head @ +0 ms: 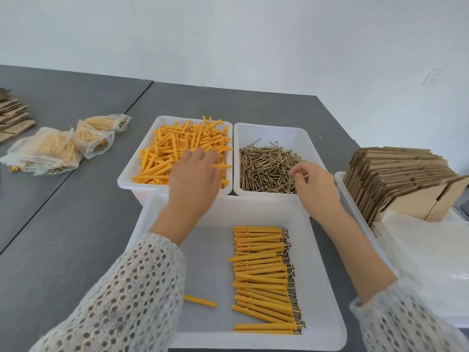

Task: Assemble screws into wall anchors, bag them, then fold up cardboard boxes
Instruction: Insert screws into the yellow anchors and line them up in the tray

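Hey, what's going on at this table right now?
A person is pairing screws with yellow wall anchors. The left hand reaches into the bin of loose anchors, fingers on one, while the right hand pinches a screw over the screw bin. The near tray holds a row of finished anchors. Filled bags lie to the left; flat cardboard boxes wait on the right.

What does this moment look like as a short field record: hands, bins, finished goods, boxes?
left hand: reaching into the anchor bin, fingers on loose yellow anchors
right hand: over the screw bin, pinching one screw
near bin: row of assembled anchors, one stray anchor
filled bags: on table, left
flat cardboard boxes: stacked right
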The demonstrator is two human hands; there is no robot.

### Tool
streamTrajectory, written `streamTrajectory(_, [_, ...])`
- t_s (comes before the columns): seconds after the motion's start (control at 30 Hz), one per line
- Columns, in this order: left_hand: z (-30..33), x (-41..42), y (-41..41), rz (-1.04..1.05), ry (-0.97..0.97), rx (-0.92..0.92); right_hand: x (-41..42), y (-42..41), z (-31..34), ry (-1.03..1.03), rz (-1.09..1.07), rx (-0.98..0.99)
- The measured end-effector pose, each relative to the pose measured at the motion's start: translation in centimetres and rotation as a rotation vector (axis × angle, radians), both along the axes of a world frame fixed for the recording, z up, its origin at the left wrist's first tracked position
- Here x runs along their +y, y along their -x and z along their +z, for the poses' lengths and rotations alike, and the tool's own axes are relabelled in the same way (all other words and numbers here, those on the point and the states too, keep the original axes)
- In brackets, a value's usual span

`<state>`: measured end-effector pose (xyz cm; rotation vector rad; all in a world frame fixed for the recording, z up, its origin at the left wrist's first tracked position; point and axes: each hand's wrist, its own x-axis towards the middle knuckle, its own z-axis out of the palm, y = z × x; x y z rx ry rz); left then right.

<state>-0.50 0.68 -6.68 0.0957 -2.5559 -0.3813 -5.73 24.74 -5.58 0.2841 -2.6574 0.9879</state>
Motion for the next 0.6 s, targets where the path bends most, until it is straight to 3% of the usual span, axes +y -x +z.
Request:
streamTrajectory(0.1, [-1.7, -1.9, 0.2, 0.224, 0.008, -0.306, -1.1, 4.4, -1.5, -0.299, 0.034, -0.274])
streamTrajectory(0.17, [-2.2, -2.3, 0.5, 0.211, 0.016, -0.415, -1.5, 6.2, -2.2, -0.490, -0.003, -0.501])
streamTrajectory(0.27, [-2.1, -2.3, 1.1, 0.132, -0.021, -0.455, -2.2, 7.1, -2.5, -0.511, -0.050, -0.623])
streamTrajectory(0.4, [-2.2, -2.5, 1.2, 0.129, -0.033, -0.404, -2.6, 7.0, -2.9, -0.428, -0.057, -0.565])
streamTrajectory(0.6, [-2.2, -2.5, 1.2, 0.087, -0.208, -0.204, -2.2, 6.1, -3.3, -0.216, -0.218, -0.262])
